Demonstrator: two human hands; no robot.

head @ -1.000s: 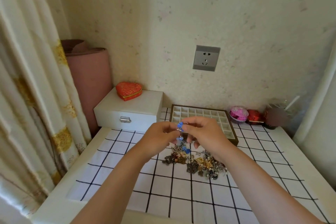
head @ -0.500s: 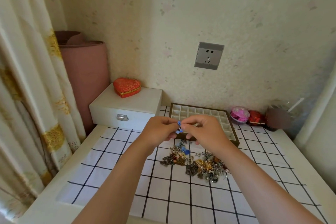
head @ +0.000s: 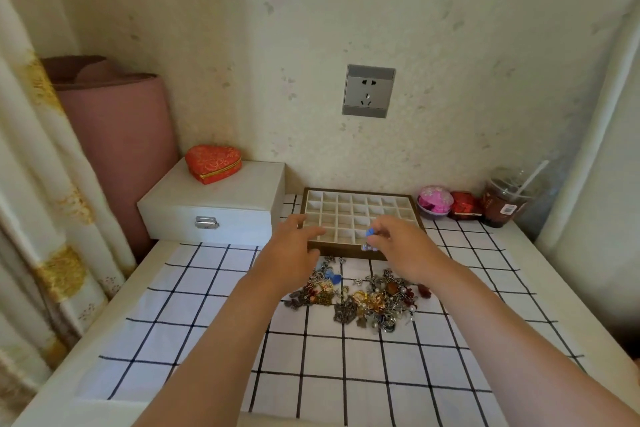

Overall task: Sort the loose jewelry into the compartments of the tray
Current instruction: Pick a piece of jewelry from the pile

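your right grip (head: 403,246) pinches small blue jewelry piece (head: 370,232) over near row of tray (head: 360,190). your left grip (head: 294,246) released, fingers relaxed, over tray's near-left corner. loose jewelry pile (head: 363,298) on checked cloth (head: 207,305) on surface (head: 59,388), just in front of tray.

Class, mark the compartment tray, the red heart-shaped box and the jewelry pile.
compartment tray (head: 360,210): head view, bare middle compartments.
red heart-shaped box (head: 213,163): head view, middle of its lid.
jewelry pile (head: 367,302): head view, gold pieces near its middle.
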